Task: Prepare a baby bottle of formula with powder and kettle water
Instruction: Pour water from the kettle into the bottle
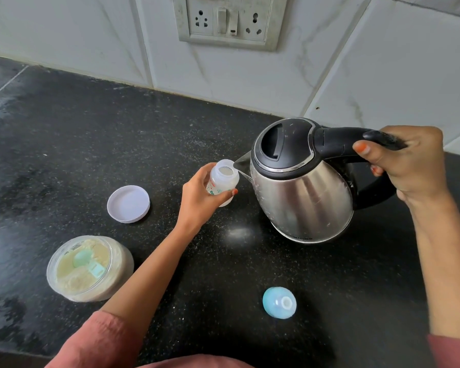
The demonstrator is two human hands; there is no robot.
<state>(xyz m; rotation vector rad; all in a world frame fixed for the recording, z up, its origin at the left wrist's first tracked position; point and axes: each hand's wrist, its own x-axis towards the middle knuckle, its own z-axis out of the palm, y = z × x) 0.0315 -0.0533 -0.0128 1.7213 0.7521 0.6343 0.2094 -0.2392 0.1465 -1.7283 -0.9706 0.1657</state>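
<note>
From the head camera: the left hand (199, 197) curls round the uncapped baby bottle (223, 179) at the spout of the kettle (303, 187), whose handle the right hand (406, 160) grips; a slow tilt, spout centred over the neck, should avoid spills.

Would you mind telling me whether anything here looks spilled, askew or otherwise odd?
Nothing clearly stands out. The kettle is tilted with its spout at the mouth of the bottle, as for pouring. The jar lid and blue teat cap lie loose on the counter. Pale specks there may be powder or stone grain.
</note>
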